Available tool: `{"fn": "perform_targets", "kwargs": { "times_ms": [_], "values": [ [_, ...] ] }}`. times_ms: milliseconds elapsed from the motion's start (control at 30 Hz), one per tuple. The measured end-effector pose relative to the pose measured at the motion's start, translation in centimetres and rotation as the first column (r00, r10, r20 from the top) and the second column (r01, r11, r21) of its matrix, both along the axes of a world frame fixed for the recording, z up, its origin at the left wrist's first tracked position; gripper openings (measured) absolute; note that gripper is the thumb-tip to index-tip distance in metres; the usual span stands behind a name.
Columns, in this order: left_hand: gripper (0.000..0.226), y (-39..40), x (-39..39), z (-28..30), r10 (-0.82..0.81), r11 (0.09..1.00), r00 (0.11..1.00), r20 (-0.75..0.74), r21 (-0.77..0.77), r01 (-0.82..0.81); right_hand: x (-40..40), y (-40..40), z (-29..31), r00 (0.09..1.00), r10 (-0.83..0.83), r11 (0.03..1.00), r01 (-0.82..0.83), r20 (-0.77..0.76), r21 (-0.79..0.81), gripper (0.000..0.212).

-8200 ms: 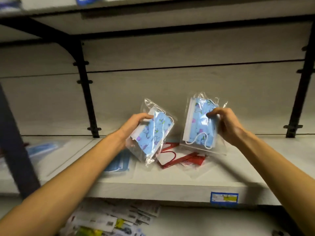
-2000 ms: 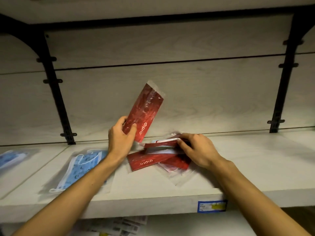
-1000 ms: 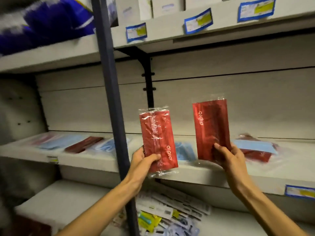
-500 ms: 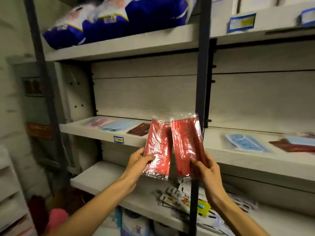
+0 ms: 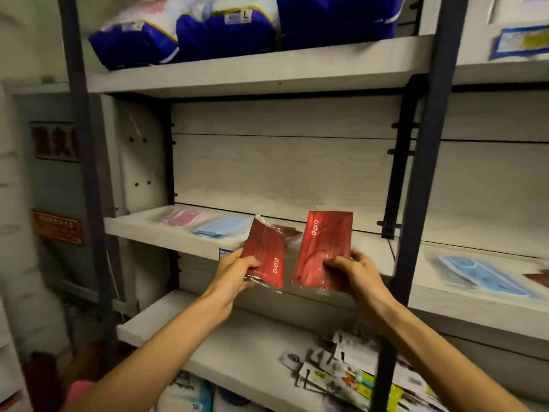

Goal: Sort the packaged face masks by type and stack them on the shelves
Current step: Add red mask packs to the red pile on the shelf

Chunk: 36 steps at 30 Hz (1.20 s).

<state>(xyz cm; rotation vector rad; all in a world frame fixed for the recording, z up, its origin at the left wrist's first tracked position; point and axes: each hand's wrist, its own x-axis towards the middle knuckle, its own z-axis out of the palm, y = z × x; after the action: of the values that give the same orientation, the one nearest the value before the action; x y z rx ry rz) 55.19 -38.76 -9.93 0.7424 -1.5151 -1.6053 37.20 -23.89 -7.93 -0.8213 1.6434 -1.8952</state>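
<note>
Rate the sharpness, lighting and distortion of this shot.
Head view: dim, warm light; the two red packs and both hands are fairly sharp, while the blue masks at right and the leaflets below smear with motion blur; the wide lens bows the uprights.

Glossy, seemingly plastic red packets [image 5: 322, 251]

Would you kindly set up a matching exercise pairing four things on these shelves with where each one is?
Things:
1. blue bags
2. pink masks
3. red pack
4. red pack with the upside-down logo

Places:
A. in the left hand
B. top shelf
C. in the right hand
D. middle shelf, far left

Pairs: 1-B, 2-D, 3-C, 4-A
</note>
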Motion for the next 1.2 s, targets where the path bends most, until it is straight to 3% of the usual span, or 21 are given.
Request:
{"fn": "perform_targets", "kwargs": {
  "times_ms": [200, 300, 400, 567, 767, 900, 967, 1067, 1200],
  "values": [
    [0.029, -6.7, -3.8, 2.8, 0.045, 0.973, 0.987, 0.156, -0.230, -0.007, -2.8, -7.2, 1.7, 0.999, 0.045, 0.999, -0.044, 0.015, -0.026, 0.044],
    [0.040, -10.6, -6.6, 3.6, 0.056, 0.955, 0.975, 0.217, -0.296, 0.011, -4.5, -11.2, 2.4, 0.999, 0.047, 0.999, -0.047, 0.010, -0.009, 0.037],
    [0.043, -13.6, -9.1, 2.9, 0.094, 0.953, 0.960, 0.263, -0.303, -0.010, -6.2, -14.5, 3.1, 0.997, 0.041, 0.997, -0.037, -0.061, 0.065, 0.026],
    [0.045, -16.9, -11.0, 1.0, 0.137, 0.919, 0.957, 0.256, -0.392, -0.027, -8.5, -19.2, 3.0, 0.972, 0.081, 0.976, -0.033, -0.219, 0.216, 0.039],
    [0.049, -19.1, -11.3, -0.5, 0.141, 0.869, 0.947, 0.288, -0.494, 0.021, -8.9, -22.9, 1.1, 0.824, 0.152, 0.937, 0.055, -0.546, 0.344, 0.051],
    [0.055, -19.1, -11.3, -1.2, 0.207, 0.760, 0.933, 0.295, -0.649, 0.037, -8.6, -22.9, 0.4, 0.620, 0.240, 0.823, 0.279, -0.747, 0.495, 0.043],
    [0.059, -18.7, -11.3, -1.6, 0.218, 0.700, 0.932, 0.290, -0.712, 0.058, -8.5, -22.8, 0.3, 0.569, 0.239, 0.801, 0.343, -0.787, 0.491, 0.049],
    [0.065, -18.0, -11.0, -1.7, 0.217, 0.639, 0.916, 0.337, -0.759, 0.128, -8.1, -22.4, 0.7, 0.568, 0.190, 0.838, 0.330, -0.800, 0.434, 0.081],
    [0.070, -17.4, -9.7, -1.3, 0.243, 0.519, 0.875, 0.419, -0.818, 0.247, -6.8, -20.3, 0.8, 0.499, 0.163, 0.852, 0.364, -0.851, 0.377, 0.077]
  ]
}}
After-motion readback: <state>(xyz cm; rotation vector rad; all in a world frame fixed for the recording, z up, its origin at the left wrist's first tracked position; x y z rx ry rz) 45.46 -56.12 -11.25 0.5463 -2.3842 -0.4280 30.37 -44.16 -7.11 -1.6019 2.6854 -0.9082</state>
